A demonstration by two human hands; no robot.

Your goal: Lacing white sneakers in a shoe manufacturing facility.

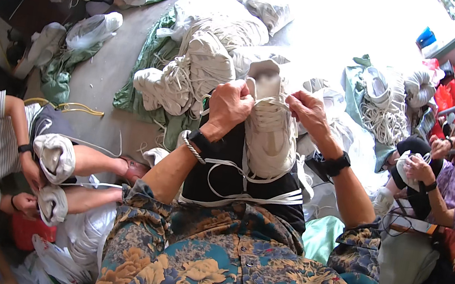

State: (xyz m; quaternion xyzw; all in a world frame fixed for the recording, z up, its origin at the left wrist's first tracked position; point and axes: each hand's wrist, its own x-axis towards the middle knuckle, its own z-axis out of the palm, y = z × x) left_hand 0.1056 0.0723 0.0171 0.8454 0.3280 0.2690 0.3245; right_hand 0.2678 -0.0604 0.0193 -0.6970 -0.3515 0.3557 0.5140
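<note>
A white lace-up sneaker (271,140) rests on my black-clad lap, toe toward me and its raised tongue pointing away. My left hand (230,106) is closed in a pinch at the left side of the shoe's opening, on a white shoelace (269,99). On the opposite side, my right hand (309,112) also pinches the lace, which runs across the shoe between both hands. Loose white laces (232,188) lie over my thighs, and a looped cord hangs by my left wrist. The fingertips themselves are partly hidden.
Ahead lies a big heap of white shoes and laces (205,60) on green sacking. Another pile of laces (386,108) is at the right. Co-workers handle white shoes at left (53,158), right (409,169) and far left. Plastic bags (82,238) sit lower left.
</note>
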